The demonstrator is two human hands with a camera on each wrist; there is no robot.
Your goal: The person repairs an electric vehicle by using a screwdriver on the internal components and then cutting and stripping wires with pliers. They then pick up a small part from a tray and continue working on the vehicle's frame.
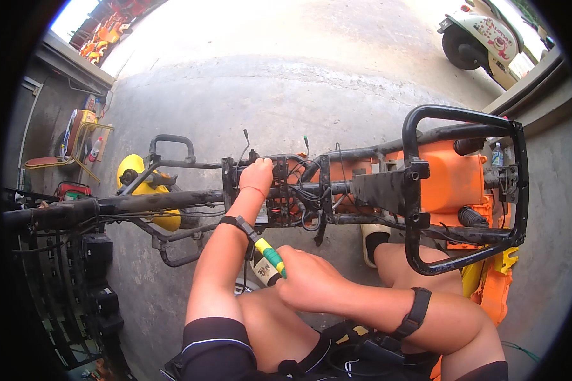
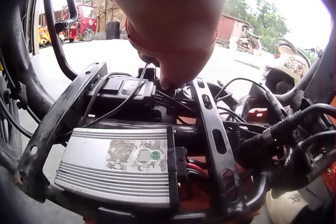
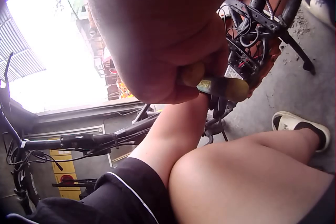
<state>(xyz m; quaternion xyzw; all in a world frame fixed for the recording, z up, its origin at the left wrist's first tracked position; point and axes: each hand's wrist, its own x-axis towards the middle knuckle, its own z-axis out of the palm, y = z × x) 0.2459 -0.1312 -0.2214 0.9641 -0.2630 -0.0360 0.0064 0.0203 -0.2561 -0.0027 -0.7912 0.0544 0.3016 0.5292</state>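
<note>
My left hand [image 1: 256, 174] is down at the far side of a black tubular vehicle frame [image 1: 203, 201]. In the left wrist view its fingers reach to a black box [image 2: 123, 90] with cables. A thin black cable [image 2: 137, 85] runs up to the fingertips; whether they pinch it I cannot tell. A silver finned controller [image 2: 118, 163] sits nearer, between two slotted black crossbars [image 2: 216, 140]. My right hand [image 1: 311, 279] grips a tool with a yellow-and-green handle [image 1: 272, 259], close to the left forearm. The tool's working end is hidden.
An orange plastic body part [image 1: 448, 178] lies under the frame's right side, inside a black tube loop [image 1: 419, 127]. Yellow parts [image 1: 130, 173] are under the left side. A chair [image 1: 76, 143] stands at the left wall, a scooter [image 1: 489, 41] at the back right.
</note>
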